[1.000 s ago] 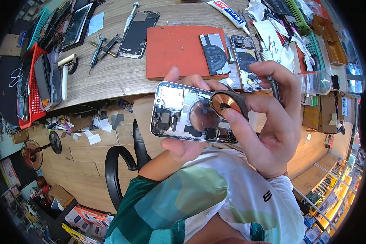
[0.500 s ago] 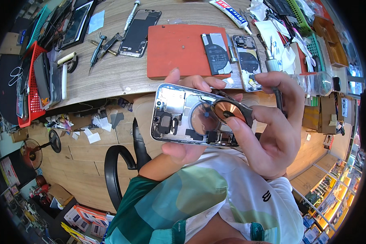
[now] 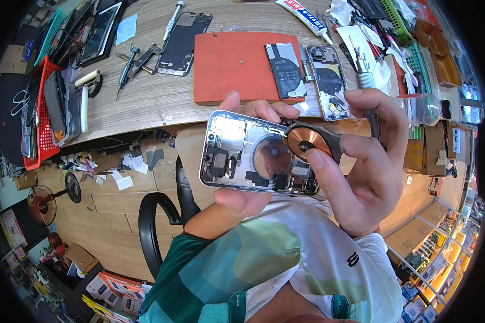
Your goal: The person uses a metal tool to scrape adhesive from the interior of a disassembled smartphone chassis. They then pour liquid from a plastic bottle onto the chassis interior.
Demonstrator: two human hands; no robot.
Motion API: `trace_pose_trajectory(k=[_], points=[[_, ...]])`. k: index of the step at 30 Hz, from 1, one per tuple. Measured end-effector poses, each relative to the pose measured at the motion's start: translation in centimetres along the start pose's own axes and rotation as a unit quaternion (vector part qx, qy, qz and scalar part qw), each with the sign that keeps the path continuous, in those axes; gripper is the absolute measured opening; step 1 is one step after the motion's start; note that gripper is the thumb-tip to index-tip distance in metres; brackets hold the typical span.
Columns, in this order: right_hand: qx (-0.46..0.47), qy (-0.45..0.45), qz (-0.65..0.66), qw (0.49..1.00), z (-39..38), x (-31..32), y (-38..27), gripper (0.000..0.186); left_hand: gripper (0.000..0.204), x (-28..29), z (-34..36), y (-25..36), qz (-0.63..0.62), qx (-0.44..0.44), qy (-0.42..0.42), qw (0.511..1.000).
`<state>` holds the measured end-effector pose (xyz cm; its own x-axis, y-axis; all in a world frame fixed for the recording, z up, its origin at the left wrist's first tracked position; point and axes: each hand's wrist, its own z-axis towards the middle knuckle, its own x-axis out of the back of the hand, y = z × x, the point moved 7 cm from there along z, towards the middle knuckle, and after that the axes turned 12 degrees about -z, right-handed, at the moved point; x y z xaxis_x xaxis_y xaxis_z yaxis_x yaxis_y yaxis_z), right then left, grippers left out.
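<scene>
Snugly, right fingers hold coppery disc, ridged tool; left fingers silvery phone shell

On counter, just in from near edge: block, battery on its right part. Right of block: phone frame; tube beyond, away from near edge. Left of block: display panel, then screwdriver. At counter's left end: basket. In front of near edge: phone housing in left hand, coil over its right end, in right hand.

There are two hands, one held phone, one copper coil, one fan.
</scene>
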<state>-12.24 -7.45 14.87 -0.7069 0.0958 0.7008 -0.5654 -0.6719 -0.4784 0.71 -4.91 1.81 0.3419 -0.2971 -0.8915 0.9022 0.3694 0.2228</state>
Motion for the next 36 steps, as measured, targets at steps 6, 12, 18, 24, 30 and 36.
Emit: trace_pose_trajectory(k=[6,12,18,24,30,36], points=[[0.029,-0.016,0.01,0.999,-0.2,0.0,-0.5,0.029,0.126,-0.8,0.0,-0.3,-0.058,-0.01,-0.008,0.998],[0.089,-0.026,-0.051,0.994,-0.8,0.2,-2.0,0.029,0.119,-1.8,0.0,0.8,-0.045,0.024,-0.01,0.999],[0.075,0.012,-0.056,0.995,-1.4,-0.2,-2.6,0.028,0.118,-2.1,-0.2,0.8,-0.038,-0.012,-0.009,0.999],[0.044,0.013,-0.048,0.998,-1.1,0.4,-1.6,0.028,0.121,-2.0,-0.2,0.8,-0.038,0.009,-0.013,0.999],[-0.032,0.004,0.038,0.999,1.4,-0.4,2.3,0.015,0.128,-1.4,-0.4,0.5,-0.022,0.03,0.039,0.999],[-0.176,-0.046,0.179,0.967,3.5,-3.7,5.8,0.014,0.12,-1.6,-0.3,0.2,0.013,0.001,0.104,0.995]])
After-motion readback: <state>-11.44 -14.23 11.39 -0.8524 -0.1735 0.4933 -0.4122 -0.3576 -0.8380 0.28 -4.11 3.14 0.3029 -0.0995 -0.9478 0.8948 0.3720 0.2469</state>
